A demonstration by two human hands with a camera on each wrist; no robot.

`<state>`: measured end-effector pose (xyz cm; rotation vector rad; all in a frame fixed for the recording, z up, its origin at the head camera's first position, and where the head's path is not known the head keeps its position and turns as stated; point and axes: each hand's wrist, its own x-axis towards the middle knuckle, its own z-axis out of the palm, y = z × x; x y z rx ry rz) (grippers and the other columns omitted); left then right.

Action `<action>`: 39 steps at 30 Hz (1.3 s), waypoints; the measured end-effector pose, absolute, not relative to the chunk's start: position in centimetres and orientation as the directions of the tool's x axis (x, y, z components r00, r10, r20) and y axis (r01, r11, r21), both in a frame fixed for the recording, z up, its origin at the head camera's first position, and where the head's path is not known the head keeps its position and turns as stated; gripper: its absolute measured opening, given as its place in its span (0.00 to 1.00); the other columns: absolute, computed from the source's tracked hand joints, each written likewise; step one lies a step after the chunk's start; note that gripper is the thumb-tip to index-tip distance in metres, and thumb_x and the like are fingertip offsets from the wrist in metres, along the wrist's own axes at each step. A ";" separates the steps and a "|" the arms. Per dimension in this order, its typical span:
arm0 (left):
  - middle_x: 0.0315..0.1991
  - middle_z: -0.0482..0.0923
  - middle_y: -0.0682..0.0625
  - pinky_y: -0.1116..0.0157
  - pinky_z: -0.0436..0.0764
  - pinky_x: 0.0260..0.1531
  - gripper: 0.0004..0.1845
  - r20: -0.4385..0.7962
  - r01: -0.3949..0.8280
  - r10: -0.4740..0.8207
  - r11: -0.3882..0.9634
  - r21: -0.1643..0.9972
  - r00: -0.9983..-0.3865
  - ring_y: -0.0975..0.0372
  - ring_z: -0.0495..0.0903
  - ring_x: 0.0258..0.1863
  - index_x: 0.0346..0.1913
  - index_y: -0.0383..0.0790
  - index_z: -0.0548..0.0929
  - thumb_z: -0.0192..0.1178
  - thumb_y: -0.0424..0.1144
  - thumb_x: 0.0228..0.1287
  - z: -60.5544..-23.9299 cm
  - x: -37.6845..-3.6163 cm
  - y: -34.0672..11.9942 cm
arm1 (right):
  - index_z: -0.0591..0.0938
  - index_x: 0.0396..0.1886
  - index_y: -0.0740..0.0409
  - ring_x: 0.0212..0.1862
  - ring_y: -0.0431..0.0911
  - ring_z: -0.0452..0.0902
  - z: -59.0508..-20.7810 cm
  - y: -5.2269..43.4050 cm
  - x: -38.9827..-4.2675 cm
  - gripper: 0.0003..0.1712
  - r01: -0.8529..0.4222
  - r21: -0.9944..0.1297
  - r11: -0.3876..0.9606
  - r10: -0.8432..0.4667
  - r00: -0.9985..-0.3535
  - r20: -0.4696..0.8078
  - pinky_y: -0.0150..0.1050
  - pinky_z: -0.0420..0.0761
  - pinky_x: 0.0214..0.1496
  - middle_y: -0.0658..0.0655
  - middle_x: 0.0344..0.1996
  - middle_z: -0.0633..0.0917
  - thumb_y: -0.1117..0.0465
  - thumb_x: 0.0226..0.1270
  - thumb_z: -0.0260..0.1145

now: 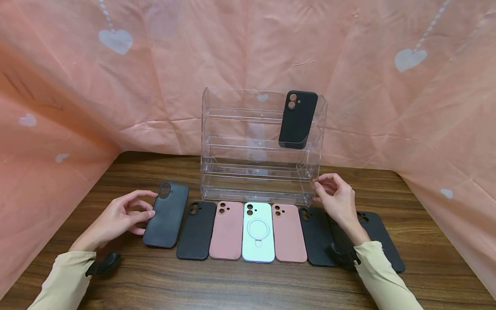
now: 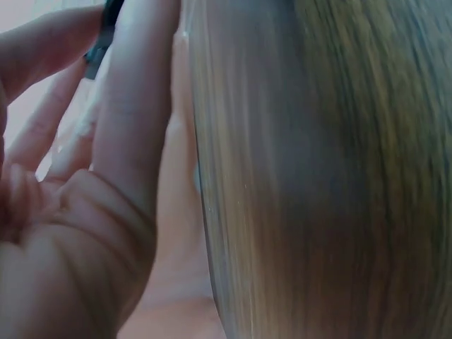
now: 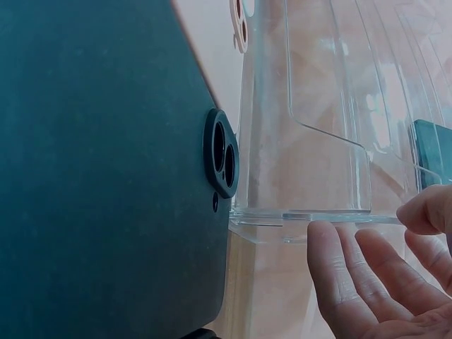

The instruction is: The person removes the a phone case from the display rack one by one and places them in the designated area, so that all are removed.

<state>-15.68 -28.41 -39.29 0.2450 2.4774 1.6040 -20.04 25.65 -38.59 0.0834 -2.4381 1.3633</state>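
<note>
A clear tiered acrylic stand stands at the back of the table, with a black phone case leaning in an upper tier on the right. At the far left, my left hand pinches a dark grey phone case by its left edge, thumb and fingertips on it. In the left wrist view only a dark bit of that case shows between the fingers. My right hand reaches over the cases on the right, its fingertips against the stand's right side panel, the fingers loosely extended.
A row of phone cases lies before the stand: a black one, a pink one, a white one with a ring, another pink one and black ones partly under the right wrist. Pink cloth surrounds the wooden table.
</note>
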 end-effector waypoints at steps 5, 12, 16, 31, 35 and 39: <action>0.47 0.81 0.37 0.54 0.91 0.32 0.29 -0.133 -0.005 0.262 0.439 0.899 -0.956 0.61 0.86 0.41 0.70 0.44 0.71 0.67 0.42 0.69 -39.2 -15.6 -29.0 | 0.79 0.51 0.65 0.41 0.38 0.90 -38.7 25.7 -20.1 0.12 -0.219 -0.814 0.538 0.114 -0.938 0.328 0.30 0.89 0.35 0.68 0.49 0.88 0.65 0.72 0.66; 0.48 0.83 0.38 0.54 0.91 0.32 0.31 -0.206 -0.051 0.287 0.467 0.883 -0.935 0.61 0.86 0.42 0.71 0.41 0.70 0.67 0.42 0.69 -39.6 -15.9 -29.2 | 0.80 0.51 0.65 0.40 0.38 0.89 -38.7 25.6 -20.1 0.12 -0.223 -0.816 0.533 0.116 -0.936 0.332 0.28 0.88 0.34 0.68 0.49 0.88 0.66 0.72 0.66; 0.50 0.82 0.38 0.55 0.91 0.32 0.30 -0.228 -0.060 0.313 0.466 0.883 -0.922 0.61 0.85 0.43 0.72 0.39 0.70 0.66 0.41 0.70 -39.8 -16.0 -29.1 | 0.80 0.51 0.65 0.39 0.37 0.89 -38.7 25.6 -20.1 0.12 -0.224 -0.818 0.529 0.117 -0.936 0.332 0.28 0.88 0.33 0.68 0.48 0.88 0.66 0.72 0.66; 0.45 0.79 0.42 0.60 0.89 0.28 0.24 -0.208 0.031 0.326 0.599 0.800 -0.922 0.63 0.84 0.32 0.62 0.39 0.78 0.69 0.42 0.67 -39.7 -16.4 -28.5 | 0.79 0.51 0.65 0.38 0.31 0.87 -38.7 25.6 -20.1 0.13 -0.207 -0.818 0.536 0.126 -0.939 0.320 0.33 0.89 0.36 0.67 0.49 0.88 0.63 0.73 0.66; 0.43 0.79 0.44 0.61 0.88 0.26 0.22 -0.189 0.063 0.329 0.624 0.779 -0.925 0.64 0.83 0.30 0.60 0.39 0.80 0.70 0.42 0.66 -39.9 -16.4 -28.2 | 0.79 0.52 0.64 0.40 0.33 0.88 -38.8 25.6 -20.1 0.13 -0.197 -0.820 0.537 0.128 -0.942 0.310 0.29 0.88 0.35 0.67 0.49 0.88 0.63 0.73 0.66; 0.41 0.79 0.46 0.62 0.87 0.25 0.21 -0.176 0.084 0.329 0.644 0.760 -0.928 0.65 0.83 0.29 0.58 0.40 0.82 0.71 0.42 0.65 -39.9 -16.5 -28.1 | 0.79 0.52 0.65 0.41 0.37 0.89 -38.8 25.6 -20.1 0.13 -0.200 -0.822 0.534 0.130 -0.941 0.313 0.28 0.88 0.35 0.67 0.49 0.88 0.63 0.73 0.66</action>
